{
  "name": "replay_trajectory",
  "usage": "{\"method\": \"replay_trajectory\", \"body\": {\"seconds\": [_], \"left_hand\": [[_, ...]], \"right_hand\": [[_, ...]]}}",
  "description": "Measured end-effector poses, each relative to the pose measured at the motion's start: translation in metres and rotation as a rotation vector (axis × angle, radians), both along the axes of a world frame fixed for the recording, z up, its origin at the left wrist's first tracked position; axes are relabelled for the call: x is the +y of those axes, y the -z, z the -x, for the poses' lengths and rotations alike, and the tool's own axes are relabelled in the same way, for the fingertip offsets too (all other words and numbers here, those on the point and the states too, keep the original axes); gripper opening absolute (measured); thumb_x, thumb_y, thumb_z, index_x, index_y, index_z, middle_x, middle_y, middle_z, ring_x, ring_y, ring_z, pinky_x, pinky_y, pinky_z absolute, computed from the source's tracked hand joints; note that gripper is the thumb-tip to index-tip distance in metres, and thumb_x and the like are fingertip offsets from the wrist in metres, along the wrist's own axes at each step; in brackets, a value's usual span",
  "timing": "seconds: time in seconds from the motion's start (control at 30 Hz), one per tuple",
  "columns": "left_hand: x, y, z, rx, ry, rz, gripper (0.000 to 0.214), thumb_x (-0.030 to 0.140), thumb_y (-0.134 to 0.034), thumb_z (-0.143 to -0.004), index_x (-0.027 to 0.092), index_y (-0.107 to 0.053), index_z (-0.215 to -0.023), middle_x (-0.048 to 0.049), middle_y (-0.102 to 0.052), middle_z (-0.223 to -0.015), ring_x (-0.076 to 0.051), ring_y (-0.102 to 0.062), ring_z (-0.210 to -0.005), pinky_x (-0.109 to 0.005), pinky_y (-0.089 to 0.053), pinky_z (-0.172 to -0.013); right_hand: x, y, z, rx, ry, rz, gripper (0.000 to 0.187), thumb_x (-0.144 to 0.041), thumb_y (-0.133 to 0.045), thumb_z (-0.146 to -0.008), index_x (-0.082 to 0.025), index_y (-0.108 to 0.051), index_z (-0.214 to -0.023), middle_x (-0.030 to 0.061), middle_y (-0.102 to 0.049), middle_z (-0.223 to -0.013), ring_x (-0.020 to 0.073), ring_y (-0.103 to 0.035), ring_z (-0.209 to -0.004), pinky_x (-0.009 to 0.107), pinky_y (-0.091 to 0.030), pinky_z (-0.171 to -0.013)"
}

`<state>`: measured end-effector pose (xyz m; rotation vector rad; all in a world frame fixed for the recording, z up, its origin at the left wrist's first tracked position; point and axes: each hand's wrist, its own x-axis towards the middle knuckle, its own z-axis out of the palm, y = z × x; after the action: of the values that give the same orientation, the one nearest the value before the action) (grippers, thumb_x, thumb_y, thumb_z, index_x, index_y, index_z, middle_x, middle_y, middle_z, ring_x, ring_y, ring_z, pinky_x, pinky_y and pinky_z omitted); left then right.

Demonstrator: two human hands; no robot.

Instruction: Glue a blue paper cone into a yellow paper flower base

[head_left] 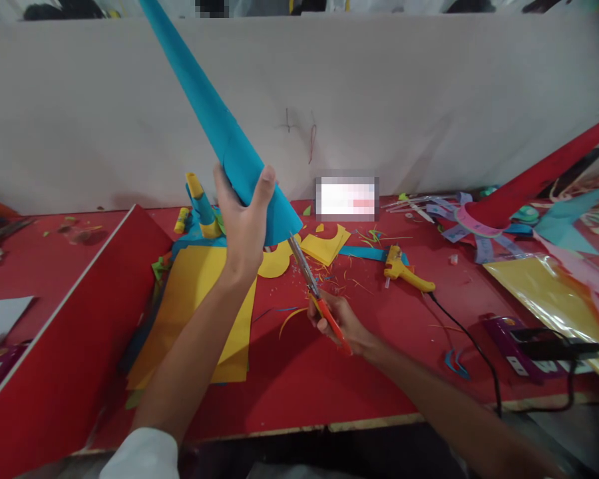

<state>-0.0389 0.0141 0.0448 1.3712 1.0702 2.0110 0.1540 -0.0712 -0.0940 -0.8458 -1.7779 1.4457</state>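
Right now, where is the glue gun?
Head view, right of centre: the glue gun lies on the red table, just right of the scissors.

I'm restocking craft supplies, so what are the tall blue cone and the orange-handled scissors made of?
The tall blue cone, gripped by the left hand, looks like matte paper or thin card: no gloss, rolled with an overlapping edge. The orange-handled scissors, in the right hand, have grey, probably steel blades; the handles look like smooth plastic.

Red table [299,386], yellow paper sheets [190,286], glue gun [405,270], paper scraps [337,279]
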Motion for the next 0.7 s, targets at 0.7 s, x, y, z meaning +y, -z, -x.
{"method": "replay_trajectory", "body": {"seconds": [0.7], "left_hand": [[0.005,0.0096,-0.001,0.034,-0.035,0.043,0.069,0.072,-0.077,-0.084,0.036,-0.056,-0.139,-0.0064,-0.07,-0.124,-0.026,-0.069,-0.121,-0.037,-0.06,-0.101]], "right_hand": [[0.0001,-0.0006,0.0,-0.041,0.064,0.05,0.069,-0.088,-0.072,-0.074,-0.024,-0.047,-0.076,-0.0044,-0.048,-0.063,0.0109,-0.039,-0.056,0.027,-0.032,-0.051]]}}
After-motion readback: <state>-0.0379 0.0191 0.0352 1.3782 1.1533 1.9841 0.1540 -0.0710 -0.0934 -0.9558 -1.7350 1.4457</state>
